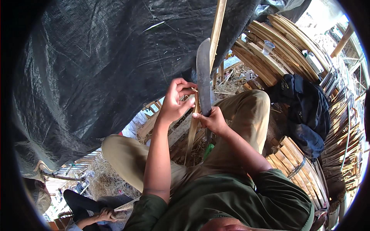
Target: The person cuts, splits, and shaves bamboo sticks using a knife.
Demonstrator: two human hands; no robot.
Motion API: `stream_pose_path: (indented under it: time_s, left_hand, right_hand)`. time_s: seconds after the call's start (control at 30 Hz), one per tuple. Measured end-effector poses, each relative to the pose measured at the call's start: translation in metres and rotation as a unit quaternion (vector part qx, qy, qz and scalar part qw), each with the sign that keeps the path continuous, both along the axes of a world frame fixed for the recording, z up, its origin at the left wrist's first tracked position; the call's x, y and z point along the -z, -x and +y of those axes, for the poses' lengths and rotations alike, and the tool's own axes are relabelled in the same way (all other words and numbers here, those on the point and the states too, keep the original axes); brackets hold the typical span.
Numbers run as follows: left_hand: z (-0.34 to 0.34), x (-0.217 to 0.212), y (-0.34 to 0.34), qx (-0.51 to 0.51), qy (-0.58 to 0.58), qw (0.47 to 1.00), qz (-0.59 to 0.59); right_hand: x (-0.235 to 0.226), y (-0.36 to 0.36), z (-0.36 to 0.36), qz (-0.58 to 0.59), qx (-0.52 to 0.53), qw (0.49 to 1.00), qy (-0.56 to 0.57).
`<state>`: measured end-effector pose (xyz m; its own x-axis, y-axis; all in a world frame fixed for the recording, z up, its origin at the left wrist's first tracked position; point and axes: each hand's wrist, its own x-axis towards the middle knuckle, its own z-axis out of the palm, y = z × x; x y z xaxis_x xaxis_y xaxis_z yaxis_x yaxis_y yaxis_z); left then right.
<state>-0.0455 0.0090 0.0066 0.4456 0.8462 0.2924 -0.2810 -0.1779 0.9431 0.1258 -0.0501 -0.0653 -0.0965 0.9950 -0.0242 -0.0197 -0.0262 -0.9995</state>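
Observation:
A long pale strip of split wood or bamboo (217,27) runs from the top edge down between my knees. My right hand (213,122) is closed around the lower part of a machete, with its thumb against the strip. The wide, dark machete blade (203,73) points upward and lies along the strip, partly covering it. Left of the blade is my left hand (178,102), its fingers bent and its thumb apart from them. Its fingertips are at the strip's edge, beside a small curled shaving (194,90). Whether they touch the shaving is hard to tell.
A black tarp (100,73) hangs in front and to the left. Stacked wooden slats (266,57) with a clear plastic cup (268,47) stand far right, near a dark jacket (304,111). A tied slat bundle (298,165) is at right. Another person's hand (107,215) shows lower left.

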Motion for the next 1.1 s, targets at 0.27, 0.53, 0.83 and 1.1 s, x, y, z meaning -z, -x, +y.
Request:
stream_pose_path:
  time_s: [0.27,0.53,0.83,1.1]
  left_hand:
    - [-0.01,0.079,-0.004,0.241,0.077,0.945,0.21]
    - [-0.013,0.089,-0.021,0.147,0.185,0.969,0.071]
    - [-0.005,0.062,-0.042,0.089,0.081,0.992,0.03]
    - [0.004,0.029,-0.068,0.066,0.068,0.995,-0.01]
  right_hand:
    - [-0.003,-0.012,0.0,-0.035,0.014,0.999,-0.005]
    - [-0.067,-0.058,-0.012,-0.196,0.167,0.951,-0.169]
    - [-0.093,-0.109,-0.016,-0.175,0.291,0.9,-0.273]
    - [-0.083,-0.113,-0.009,-0.08,0.326,0.896,-0.291]
